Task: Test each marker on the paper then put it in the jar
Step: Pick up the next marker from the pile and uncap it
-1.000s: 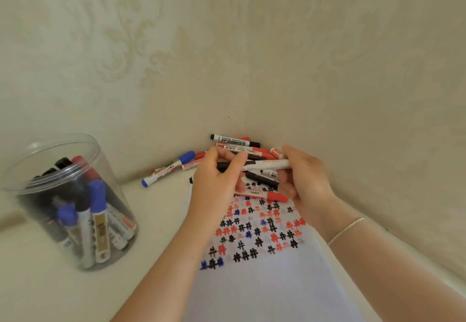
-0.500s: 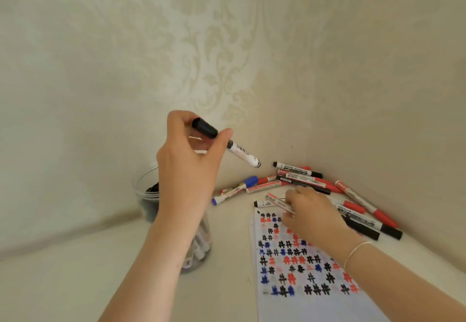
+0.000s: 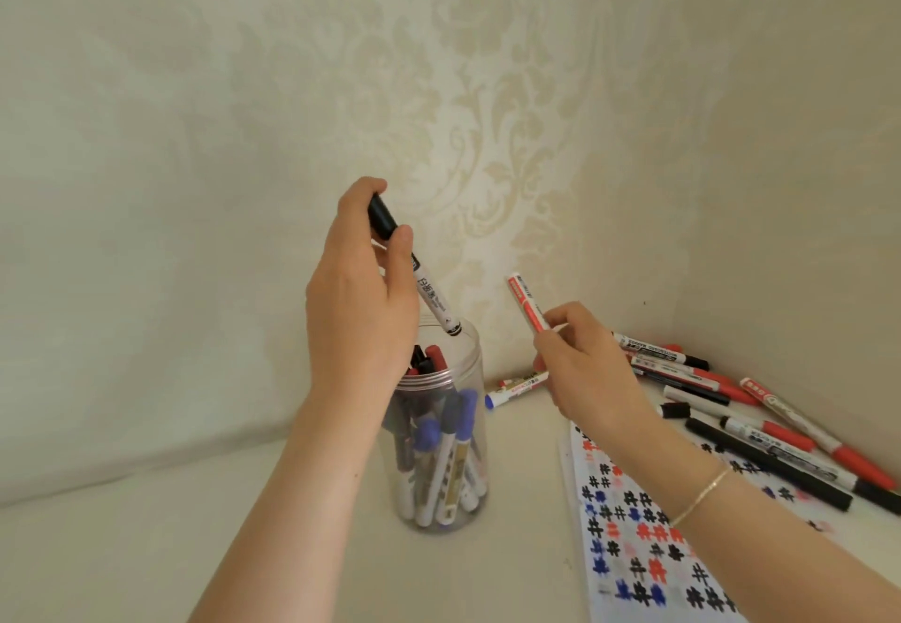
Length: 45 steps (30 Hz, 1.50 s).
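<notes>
My left hand (image 3: 358, 300) holds a capped black marker (image 3: 429, 288) by its cap end, slanted down with its lower end just above the mouth of the clear jar (image 3: 468, 369). The jar stands on the table and holds several blue, red and black markers. My right hand (image 3: 582, 364) grips a red marker (image 3: 526, 303) that points up and to the left, lifted off the table. The paper (image 3: 634, 534), covered in black, red and blue hash marks, lies at the lower right under my right forearm.
A heap of loose red and black markers (image 3: 760, 417) lies in the corner at the right, partly on the paper. A blue-capped marker (image 3: 512, 391) lies behind the jar by the wall. Patterned walls close in the back and right sides.
My left hand carried the black marker from over the paper to above the jar and tilted it down. My right hand picked a red marker from the pile and lifted it.
</notes>
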Each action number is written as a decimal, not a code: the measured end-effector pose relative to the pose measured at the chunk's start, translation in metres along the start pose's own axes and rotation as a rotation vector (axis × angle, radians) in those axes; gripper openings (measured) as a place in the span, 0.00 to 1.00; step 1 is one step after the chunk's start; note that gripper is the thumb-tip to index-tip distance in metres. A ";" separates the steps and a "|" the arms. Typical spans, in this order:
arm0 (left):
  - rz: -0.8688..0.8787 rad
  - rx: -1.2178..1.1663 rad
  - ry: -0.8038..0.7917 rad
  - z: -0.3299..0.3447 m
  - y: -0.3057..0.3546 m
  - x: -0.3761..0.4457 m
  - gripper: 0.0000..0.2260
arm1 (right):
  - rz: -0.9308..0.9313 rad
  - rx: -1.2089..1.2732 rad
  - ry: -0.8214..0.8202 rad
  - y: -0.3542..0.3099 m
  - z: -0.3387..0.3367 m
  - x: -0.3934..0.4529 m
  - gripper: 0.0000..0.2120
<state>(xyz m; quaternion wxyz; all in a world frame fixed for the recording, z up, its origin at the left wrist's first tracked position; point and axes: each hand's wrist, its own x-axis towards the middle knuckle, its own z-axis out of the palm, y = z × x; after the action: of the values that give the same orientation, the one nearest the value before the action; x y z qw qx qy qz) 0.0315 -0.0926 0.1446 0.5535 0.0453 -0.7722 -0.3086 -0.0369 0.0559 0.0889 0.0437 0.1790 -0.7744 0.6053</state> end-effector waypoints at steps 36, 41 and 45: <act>-0.264 0.509 -1.093 0.025 -0.012 0.014 0.07 | 0.260 0.241 -0.030 0.000 -0.014 -0.014 0.10; -0.269 0.535 -1.056 0.019 -0.006 0.022 0.08 | 0.278 0.286 0.004 0.006 -0.018 -0.010 0.08; -0.116 0.259 -0.634 0.021 0.023 0.022 0.11 | 0.305 0.430 0.066 0.007 -0.027 -0.007 0.09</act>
<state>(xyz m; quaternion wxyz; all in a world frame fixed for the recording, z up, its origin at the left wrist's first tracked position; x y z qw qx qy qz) 0.0107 -0.0744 0.1708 0.2571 0.0609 -0.9347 -0.2379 -0.0369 0.0848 0.0872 -0.0616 0.0455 -0.6443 0.7609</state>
